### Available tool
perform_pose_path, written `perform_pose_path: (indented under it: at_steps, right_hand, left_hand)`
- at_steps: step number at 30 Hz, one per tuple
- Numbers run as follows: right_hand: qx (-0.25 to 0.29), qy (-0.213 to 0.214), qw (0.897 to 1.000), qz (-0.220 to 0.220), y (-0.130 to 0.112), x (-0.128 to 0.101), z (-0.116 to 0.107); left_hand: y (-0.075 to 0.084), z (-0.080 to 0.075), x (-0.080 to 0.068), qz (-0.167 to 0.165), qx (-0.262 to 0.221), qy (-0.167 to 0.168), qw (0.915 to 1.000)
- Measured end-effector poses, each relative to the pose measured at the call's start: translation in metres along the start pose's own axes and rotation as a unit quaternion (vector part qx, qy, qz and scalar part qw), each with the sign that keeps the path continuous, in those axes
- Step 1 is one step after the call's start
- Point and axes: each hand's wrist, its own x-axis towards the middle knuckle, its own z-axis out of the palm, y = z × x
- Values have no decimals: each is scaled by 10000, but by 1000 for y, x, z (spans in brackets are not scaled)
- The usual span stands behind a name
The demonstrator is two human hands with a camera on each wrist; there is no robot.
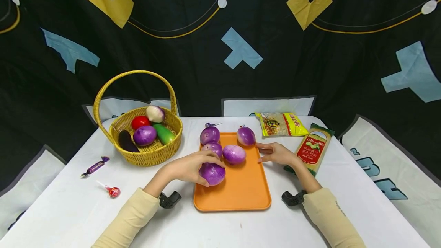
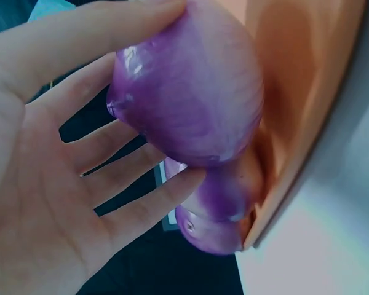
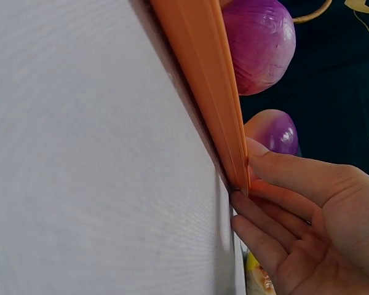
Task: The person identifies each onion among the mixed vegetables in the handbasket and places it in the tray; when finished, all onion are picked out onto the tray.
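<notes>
My left hand [image 1: 203,160] holds a purple onion [image 1: 212,174] over the left part of an orange tray [image 1: 237,198]. In the left wrist view, the thumb lies across this onion [image 2: 190,92] and the other fingers stretch out behind and beside it. Against the tray's right rim [image 3: 212,80], the fingertips of my right hand [image 1: 277,153] rest with the fingers extended. Several other onions are on the tray: one at its back left [image 1: 209,135], one at its back right [image 1: 246,136] and one near its middle [image 1: 234,154]. Another onion [image 1: 213,148] is partly hidden behind my left hand.
A yellow wicker basket [image 1: 148,159] with toy vegetables stands at the back left. A purple wrapped candy [image 1: 95,167] and a red lollipop [image 1: 113,191] lie left of the tray. Two food packets, one yellow [image 1: 280,124] and one green-edged [image 1: 313,148], lie at the right.
</notes>
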Motion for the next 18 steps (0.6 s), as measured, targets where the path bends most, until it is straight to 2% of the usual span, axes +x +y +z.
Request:
perform_pose_path:
  at_steps: [8, 18]
  right_hand:
    - [-45, 73, 9999, 73, -1, 2, -1]
    - [-37, 89, 9998, 172, 0, 2, 0]
  left_hand:
    - [-13, 2, -1, -210, 23, 130, 9997]
    - [-15, -1, -4, -501, -178, 270, 9982]
